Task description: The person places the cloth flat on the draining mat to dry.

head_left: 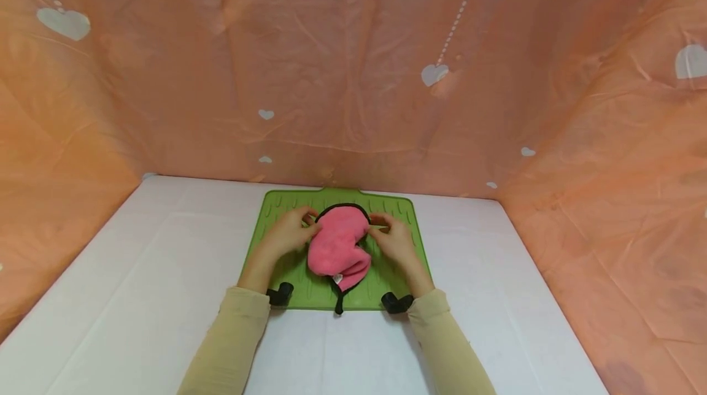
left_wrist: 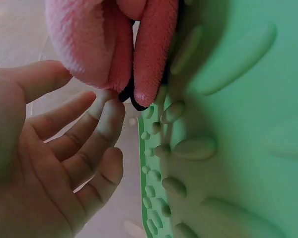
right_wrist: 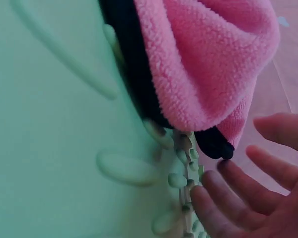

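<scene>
A pink fluffy cloth with black edging lies bunched up on a green ridged mat. A small white tag and a short black loop show at its near end. My left hand is at the cloth's upper left edge; in the left wrist view the thumb and some fingertips meet the pink pile, fingers loosely extended. Opposite it, my right hand is at the upper right edge. In the right wrist view, a fingertip is by the black trim, while the thumb stands apart from the cloth.
The mat lies on a white-covered table. An orange curtain with white hearts hangs behind and along both sides. Black rounded pieces sit by both wrists, above the mat's near edge.
</scene>
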The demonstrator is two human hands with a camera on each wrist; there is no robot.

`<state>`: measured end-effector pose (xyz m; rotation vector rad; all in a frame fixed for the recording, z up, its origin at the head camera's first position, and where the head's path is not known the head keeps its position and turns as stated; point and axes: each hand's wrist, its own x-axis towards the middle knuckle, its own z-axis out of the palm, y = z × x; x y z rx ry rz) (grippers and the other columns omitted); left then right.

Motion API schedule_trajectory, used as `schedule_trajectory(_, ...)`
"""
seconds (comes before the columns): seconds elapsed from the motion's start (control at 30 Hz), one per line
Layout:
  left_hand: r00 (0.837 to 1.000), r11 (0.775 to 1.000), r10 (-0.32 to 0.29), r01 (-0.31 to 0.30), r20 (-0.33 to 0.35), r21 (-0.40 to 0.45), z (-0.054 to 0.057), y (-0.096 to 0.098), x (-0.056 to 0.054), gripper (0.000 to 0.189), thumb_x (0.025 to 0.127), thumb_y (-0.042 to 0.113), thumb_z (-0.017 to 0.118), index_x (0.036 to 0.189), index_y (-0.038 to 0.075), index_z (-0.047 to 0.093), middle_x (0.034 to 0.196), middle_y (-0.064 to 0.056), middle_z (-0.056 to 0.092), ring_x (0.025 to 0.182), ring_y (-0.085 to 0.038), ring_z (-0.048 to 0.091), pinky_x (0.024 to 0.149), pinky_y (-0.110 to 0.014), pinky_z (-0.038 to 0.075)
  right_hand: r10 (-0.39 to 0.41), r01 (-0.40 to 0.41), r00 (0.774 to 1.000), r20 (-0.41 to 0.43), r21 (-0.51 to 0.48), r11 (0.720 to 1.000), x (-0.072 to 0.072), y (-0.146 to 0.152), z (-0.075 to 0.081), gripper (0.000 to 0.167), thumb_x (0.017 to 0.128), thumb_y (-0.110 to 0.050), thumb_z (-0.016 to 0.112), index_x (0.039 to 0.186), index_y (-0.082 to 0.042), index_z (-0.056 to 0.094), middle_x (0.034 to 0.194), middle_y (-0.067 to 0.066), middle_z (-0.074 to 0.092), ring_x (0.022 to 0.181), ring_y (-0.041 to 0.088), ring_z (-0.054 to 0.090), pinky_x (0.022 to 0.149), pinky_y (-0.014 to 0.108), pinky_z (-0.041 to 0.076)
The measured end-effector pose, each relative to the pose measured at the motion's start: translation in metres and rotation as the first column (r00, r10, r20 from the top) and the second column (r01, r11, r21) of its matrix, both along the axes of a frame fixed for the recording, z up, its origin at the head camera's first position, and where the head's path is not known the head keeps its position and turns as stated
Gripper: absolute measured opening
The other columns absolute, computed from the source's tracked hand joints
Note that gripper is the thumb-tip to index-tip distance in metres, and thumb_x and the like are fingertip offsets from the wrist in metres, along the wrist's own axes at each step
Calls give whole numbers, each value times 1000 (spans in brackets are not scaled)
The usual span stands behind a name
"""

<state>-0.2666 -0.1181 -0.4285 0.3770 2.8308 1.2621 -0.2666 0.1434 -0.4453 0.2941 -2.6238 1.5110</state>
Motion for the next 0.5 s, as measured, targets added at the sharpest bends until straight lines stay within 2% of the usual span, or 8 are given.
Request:
schedule_trajectory(0.1, 1000, 1000, -16, 16, 20, -1, -2, 3, 0, 35, 101, 21, 67, 127, -1, 65, 105, -13, 72, 76, -16, 65, 74, -36, 54, 9, -9, 1000, 9, 20, 1000, -1, 1, -3, 35, 97, -12, 71, 130, 0, 68, 119, 22, 73, 110, 40, 71, 91, 50, 58)
schedule_trajectory(0.23, 999, 999, -32, 32, 12, 17, -4, 4, -1, 31, 99, 17, 69, 124, -2, 66, 98, -11, 70, 71, -15, 61, 70, -33, 52, 10, -10, 1000, 6, 13, 1000, -2, 0, -7, 33, 97, -12, 71, 128, -2, 70, 117, 19, 74, 110, 37, 71, 91, 48, 58)
schedule_trajectory(0.37, 999, 998, -31, 32, -21, 56, -2, 6, -1, 28, 98, 13, 67, 122, -1, 67, 97, -10, 69, 75, -17, 61, 72, -33, 51, -16, 14, 1000, -24, -59, 998, -5, -2, -8, 30, 95, -11, 74, 124, -4, 73, 113, 16, 75, 109, 32, 71, 92, 44, 58)
schedule_trajectory(0.5, 996, 994, 9, 2, -93, 111, 3, 8, 0, 27, 99, 12, 67, 122, 0, 68, 99, -11, 71, 82, -21, 66, 75, -34, 53, -80, 67, 994, -77, -156, 986, -6, -4, -5, 26, 93, -9, 77, 119, -4, 76, 108, 14, 76, 106, 28, 72, 88, 34, 59)
